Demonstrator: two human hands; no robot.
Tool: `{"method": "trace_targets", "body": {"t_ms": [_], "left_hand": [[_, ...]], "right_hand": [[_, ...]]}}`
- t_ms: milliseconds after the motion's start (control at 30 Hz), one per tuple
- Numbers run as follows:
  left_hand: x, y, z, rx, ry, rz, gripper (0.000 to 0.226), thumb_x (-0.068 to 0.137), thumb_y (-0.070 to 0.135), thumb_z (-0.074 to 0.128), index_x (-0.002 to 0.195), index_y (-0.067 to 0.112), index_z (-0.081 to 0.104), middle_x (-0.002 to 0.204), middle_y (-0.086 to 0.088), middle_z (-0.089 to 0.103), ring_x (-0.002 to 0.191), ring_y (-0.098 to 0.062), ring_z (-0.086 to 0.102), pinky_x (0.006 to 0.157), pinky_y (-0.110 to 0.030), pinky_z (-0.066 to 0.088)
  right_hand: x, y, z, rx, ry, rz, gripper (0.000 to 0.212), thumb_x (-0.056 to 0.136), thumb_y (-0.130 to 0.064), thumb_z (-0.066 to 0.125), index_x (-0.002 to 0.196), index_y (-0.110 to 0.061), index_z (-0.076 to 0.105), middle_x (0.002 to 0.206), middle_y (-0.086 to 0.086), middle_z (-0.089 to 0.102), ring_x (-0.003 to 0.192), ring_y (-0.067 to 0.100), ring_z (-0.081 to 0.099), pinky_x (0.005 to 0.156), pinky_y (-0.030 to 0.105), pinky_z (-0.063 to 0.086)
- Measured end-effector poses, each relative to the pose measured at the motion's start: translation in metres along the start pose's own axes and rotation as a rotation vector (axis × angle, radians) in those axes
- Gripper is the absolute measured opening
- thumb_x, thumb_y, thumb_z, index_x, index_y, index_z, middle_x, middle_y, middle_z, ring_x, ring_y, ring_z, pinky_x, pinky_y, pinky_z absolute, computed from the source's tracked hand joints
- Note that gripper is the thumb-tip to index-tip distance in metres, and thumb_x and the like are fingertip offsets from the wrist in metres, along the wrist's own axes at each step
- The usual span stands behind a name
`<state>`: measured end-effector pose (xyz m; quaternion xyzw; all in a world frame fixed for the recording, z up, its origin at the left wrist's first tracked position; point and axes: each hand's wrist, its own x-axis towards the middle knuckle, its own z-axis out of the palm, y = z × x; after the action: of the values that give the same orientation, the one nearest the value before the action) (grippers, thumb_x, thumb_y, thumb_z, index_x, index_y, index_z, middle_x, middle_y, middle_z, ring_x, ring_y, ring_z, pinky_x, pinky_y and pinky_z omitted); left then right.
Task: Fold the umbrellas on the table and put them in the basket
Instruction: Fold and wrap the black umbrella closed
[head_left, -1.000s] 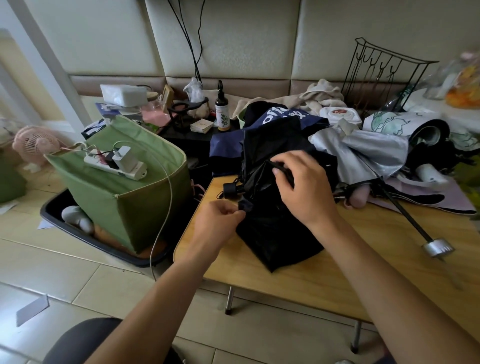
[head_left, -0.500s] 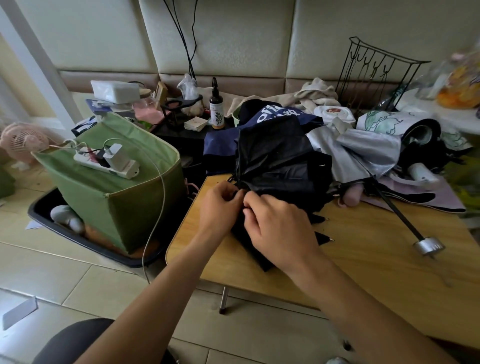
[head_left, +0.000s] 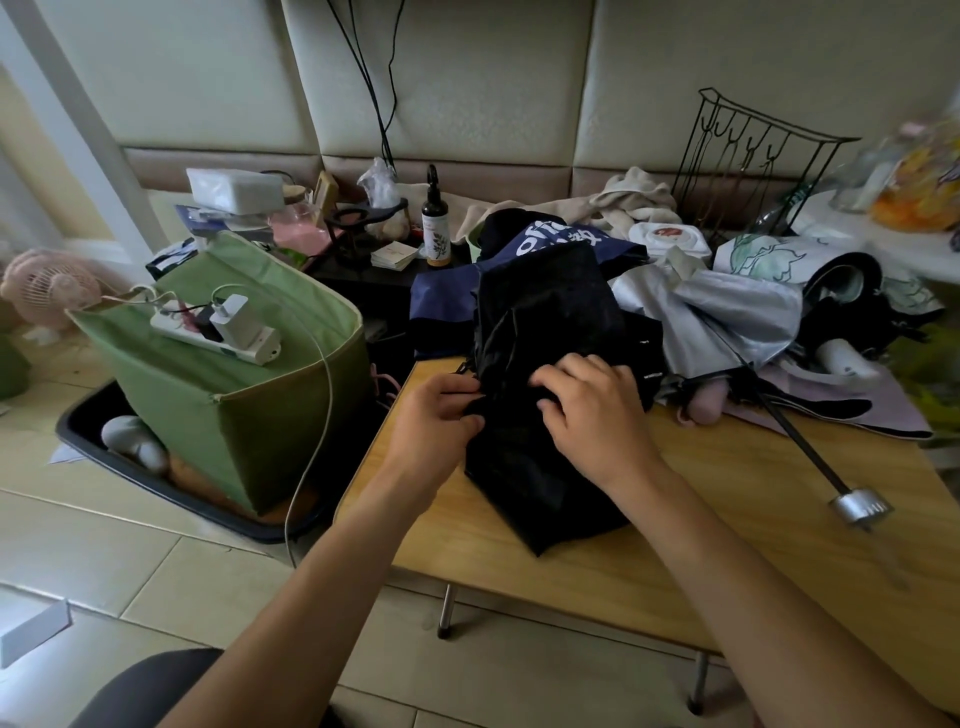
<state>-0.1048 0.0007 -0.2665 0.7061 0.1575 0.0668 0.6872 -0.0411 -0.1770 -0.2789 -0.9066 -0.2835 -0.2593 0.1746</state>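
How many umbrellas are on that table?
4 that I can make out: a black umbrella gripped by the left hand and right hand, a navy one behind it, a silver one and a white flowered one further right. More may be buried.

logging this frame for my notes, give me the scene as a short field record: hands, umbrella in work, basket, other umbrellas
left hand: left hand pinches the black umbrella's left edge
right hand: right hand grips its fabric from above
umbrella in work: black umbrella, crumpled, lying on the wooden table
basket: green basket on the floor left of the table, power strip resting across its top
other umbrellas: silver umbrella unfolded, its shaft pointing toward the near right
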Motion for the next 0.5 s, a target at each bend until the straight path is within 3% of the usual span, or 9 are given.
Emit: {"method": "trace_targets", "body": {"t_ms": [133, 333, 500], "left_hand": [[-0.001, -0.003, -0.003, -0.044, 0.058, -0.007, 0.031, 0.092, -0.004, 0.068, 0.119, 0.011, 0.065, 0.108, -0.006, 0.074, 0.100, -0.017, 0.073, 0.079, -0.023, 0.059], [-0.004, -0.003, -0.007, 0.014, 0.026, -0.022, 0.015, 0.093, 0.008, 0.073, 0.107, 0.009, 0.069, 0.098, -0.010, 0.077, 0.092, -0.021, 0.075, 0.083, -0.032, 0.061], [-0.006, -0.003, -0.009, 0.218, 0.050, 0.069, 0.010, 0.092, 0.025, 0.075, 0.090, 0.015, 0.073, 0.082, -0.005, 0.073, 0.074, -0.012, 0.069, 0.070, -0.028, 0.052]], "right_hand": [[0.006, 0.006, -0.005, 0.009, -0.051, -0.030, 0.019, 0.080, -0.022, 0.084, 0.095, -0.023, 0.071, 0.089, -0.005, 0.063, 0.088, 0.024, 0.065, 0.074, 0.038, 0.042], [0.006, 0.000, -0.010, -0.010, 0.103, -0.045, 0.008, 0.090, -0.019, 0.074, 0.093, -0.017, 0.066, 0.089, -0.002, 0.056, 0.083, 0.022, 0.056, 0.067, 0.038, 0.045], [0.006, -0.003, -0.017, -0.024, 0.182, -0.030, 0.008, 0.093, -0.017, 0.071, 0.097, -0.016, 0.064, 0.093, 0.001, 0.055, 0.086, 0.025, 0.054, 0.069, 0.039, 0.043]]}}
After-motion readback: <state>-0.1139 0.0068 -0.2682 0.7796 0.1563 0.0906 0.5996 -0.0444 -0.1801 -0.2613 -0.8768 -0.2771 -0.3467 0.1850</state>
